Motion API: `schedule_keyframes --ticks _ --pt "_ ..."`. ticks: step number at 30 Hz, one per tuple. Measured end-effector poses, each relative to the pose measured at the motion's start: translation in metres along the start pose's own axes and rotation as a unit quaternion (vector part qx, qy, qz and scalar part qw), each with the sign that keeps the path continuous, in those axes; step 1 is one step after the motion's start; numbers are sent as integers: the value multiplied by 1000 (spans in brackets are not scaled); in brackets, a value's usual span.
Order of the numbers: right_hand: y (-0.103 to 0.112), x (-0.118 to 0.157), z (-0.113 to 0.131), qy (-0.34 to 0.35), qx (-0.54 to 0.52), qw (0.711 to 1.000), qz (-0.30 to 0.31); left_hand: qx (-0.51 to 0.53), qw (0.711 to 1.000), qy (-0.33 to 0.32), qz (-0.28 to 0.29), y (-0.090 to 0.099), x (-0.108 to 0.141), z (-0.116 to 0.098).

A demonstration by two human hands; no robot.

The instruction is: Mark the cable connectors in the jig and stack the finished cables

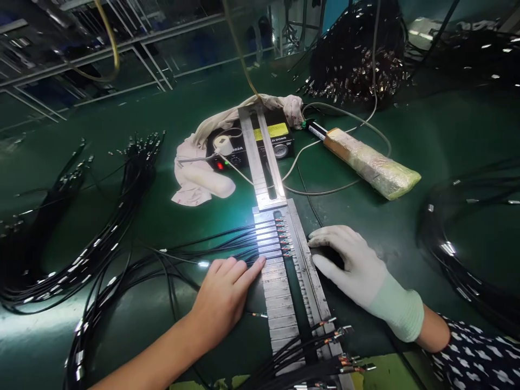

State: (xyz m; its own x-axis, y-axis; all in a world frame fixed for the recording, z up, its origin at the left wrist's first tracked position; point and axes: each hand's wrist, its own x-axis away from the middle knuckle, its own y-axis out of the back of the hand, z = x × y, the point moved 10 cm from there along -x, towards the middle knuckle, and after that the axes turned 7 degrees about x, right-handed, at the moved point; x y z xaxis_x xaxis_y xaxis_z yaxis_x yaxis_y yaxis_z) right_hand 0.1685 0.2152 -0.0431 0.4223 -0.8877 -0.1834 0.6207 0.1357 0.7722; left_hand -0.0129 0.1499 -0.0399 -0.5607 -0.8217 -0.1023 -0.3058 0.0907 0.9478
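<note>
My bare left hand [223, 292] is at the left edge of a slotted metal fixture [280, 303]. Its index fingertip presses by the lowest of several black cables [227, 238] laid across the slots; the other fingers curl and the thumb is hidden. Those cables end in stripped coloured wires with small metal tips [284, 238] over the fixture's central channel. My right hand [353, 265], in a white glove with a green cuff, rests against the fixture's right rail, thumb and fingers apart and nothing seen between them.
Behind the fixture stands a black control box [284, 143] with a gauge and cloth around it. A wrapped handle tool [371, 162] lies to its right. Cable bundles lie left [117, 216], right [442, 238] and at the back [357, 59]. More cable ends [325, 346] cross the fixture's near end.
</note>
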Motion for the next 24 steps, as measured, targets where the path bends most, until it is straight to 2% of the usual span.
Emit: schedule_keyframes --ticks 2,6,10,11,13,16,18,21,24 --pt "-1 0 -2 4 4 1000 0 48 998 22 19 -1 1 1" --pt "-3 4 1 32 5 999 4 179 982 40 31 16 14 -4" --pt "0 6 4 27 6 1000 5 183 975 78 97 18 43 -3" --pt "1 6 4 23 4 1000 1 177 975 87 99 19 48 0" --pt "2 5 5 17 1 1000 -4 179 978 91 63 25 50 3" --pt "1 4 3 12 2 1000 -2 170 983 59 -18 35 35 1" --pt "0 4 3 14 3 1000 1 138 989 21 -50 35 18 -6" --pt "0 3 3 11 -2 1000 9 102 992 -35 -59 25 -7 -15" --pt "1 3 3 2 -5 1000 7 97 991 -66 -61 18 -21 -16"
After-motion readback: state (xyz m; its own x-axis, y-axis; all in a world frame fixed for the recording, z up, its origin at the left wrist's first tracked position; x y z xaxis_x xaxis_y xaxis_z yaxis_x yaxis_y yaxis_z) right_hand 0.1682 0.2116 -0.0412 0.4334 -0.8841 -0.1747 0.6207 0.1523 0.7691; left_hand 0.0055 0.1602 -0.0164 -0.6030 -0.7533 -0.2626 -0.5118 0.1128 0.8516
